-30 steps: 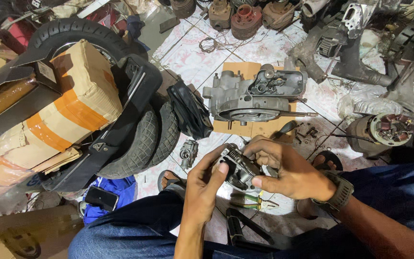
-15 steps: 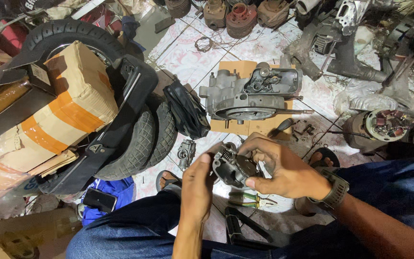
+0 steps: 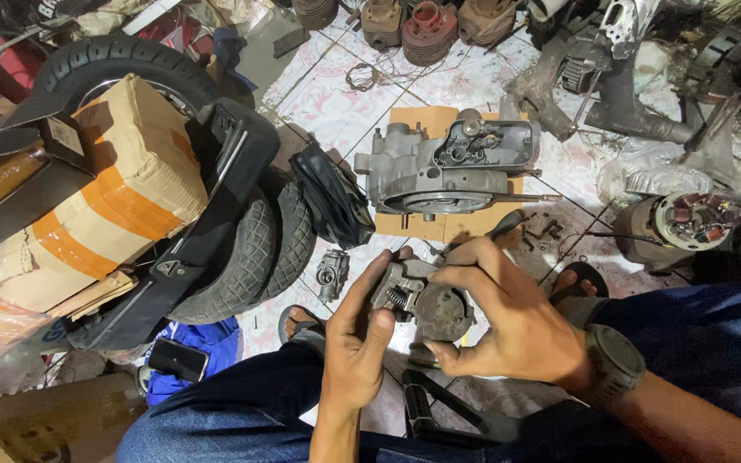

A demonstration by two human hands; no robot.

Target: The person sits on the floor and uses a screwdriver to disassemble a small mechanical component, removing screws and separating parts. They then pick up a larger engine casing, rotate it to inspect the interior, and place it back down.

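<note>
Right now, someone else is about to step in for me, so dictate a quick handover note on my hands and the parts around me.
Left hand: cups the small metal part from below and the left side, thumb against its spring end.
Right hand: grips the same part from the right and top, fingers over its round face.
The part is off the floor, above the lap.
Engine case: on a cardboard sheet on the tiled floor ahead, untouched.
Small carburettor-like piece: on the floor beside the tyres.
Done or left: cannot tell from this view.
</note>
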